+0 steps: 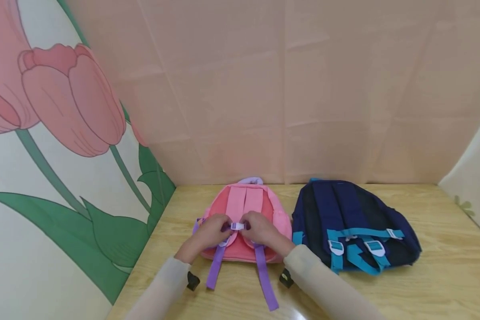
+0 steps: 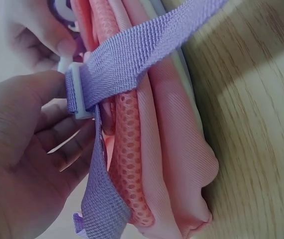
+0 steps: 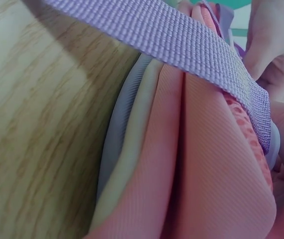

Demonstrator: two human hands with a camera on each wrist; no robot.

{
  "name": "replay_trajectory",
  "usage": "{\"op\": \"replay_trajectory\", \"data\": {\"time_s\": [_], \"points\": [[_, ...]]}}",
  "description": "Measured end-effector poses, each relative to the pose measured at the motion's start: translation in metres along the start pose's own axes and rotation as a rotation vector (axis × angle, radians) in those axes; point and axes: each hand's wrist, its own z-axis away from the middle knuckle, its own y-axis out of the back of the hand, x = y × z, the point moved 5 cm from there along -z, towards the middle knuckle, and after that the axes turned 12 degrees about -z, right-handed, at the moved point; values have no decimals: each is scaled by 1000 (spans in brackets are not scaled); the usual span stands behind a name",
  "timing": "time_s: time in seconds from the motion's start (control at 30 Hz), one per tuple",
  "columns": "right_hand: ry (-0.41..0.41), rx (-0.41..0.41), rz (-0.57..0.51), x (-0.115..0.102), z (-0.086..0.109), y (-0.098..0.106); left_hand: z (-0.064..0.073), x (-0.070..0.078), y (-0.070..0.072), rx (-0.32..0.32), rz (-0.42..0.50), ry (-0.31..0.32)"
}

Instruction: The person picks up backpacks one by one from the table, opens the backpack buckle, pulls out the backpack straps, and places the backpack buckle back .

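A pink backpack [image 1: 246,204] lies on the table with its shoulder straps facing up. Between my hands is a white plastic buckle [image 1: 237,226] on a purple strap. My left hand [image 1: 214,229] pinches the buckle's left end, and my right hand [image 1: 261,227] grips the other end, thumbs and forefingers close together. In the left wrist view, a purple webbing strap [image 2: 127,55] with a white slider [image 2: 79,92] runs past the left hand's fingers. The right wrist view has another purple strap [image 3: 181,45] across the pack's side; the right fingers are partly hidden behind the pack.
A navy backpack [image 1: 316,209] with turquoise straps and white buckles lies right beside the pink one. Two loose purple strap ends [image 1: 267,280] hang toward the wooden table's [image 1: 448,249] front. A pinkish cloth backdrop [image 1: 284,89] stands behind, and a tulip-printed panel [image 1: 76,102] at left.
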Motion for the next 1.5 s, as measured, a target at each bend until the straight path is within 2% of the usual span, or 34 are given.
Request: {"op": "replay_trajectory", "data": {"time_s": [0.23,0.5,0.77,1.0,1.3,1.5], "points": [[10,22,-12,-4,1,4,0,-2,3,30,39,-17],[64,48,-4,-4,2,-1,1,-4,-2,-7,77,5],[75,48,8,-1,2,-3,1,-8,-4,15,79,6],[48,54,12,-1,3,0,0,-9,-5,28,148,18],[37,83,22,-6,6,6,1,-7,1,55,165,4],[13,46,-18,-4,8,8,4,-9,2,46,162,24]]}}
